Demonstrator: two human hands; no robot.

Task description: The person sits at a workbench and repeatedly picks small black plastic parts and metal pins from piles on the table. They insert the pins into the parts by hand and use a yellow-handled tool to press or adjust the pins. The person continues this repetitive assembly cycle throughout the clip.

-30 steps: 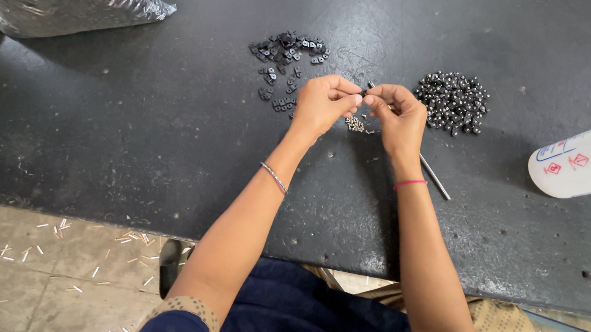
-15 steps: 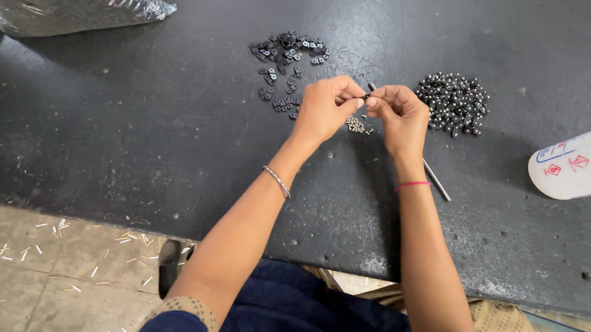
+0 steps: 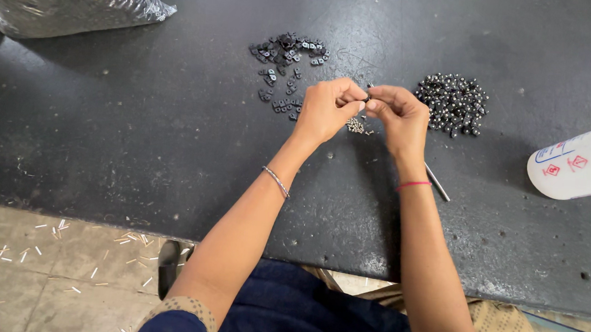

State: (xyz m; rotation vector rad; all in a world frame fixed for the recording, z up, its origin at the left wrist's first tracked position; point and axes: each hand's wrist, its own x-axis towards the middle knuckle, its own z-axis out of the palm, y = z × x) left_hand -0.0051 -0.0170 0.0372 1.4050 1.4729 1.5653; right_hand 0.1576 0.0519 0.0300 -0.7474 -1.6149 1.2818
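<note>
Both hands meet over the dark worktop [image 3: 136,139]. Left hand [image 3: 324,108] & right hand [image 3: 399,114] each have fingertips pinched together on one tiny dark part [image 3: 368,96] – it sits right in the grip, between the two thumbs. A thin metal rod [image 3: 437,182] pokes out below the right wrist; can't tell if the right hand holds it. Small silver bits [image 3: 355,126] lie just under the grip, flat black pieces [image 3: 286,63] up-left of it, round shiny beads [image 3: 453,103] to its right. To do this well, I'd say keep hands close & steady – pinch lightly so the part doesn't pop out. Vs 0.5 s ago: hands sit almost the same, piles unmoved.
</note>
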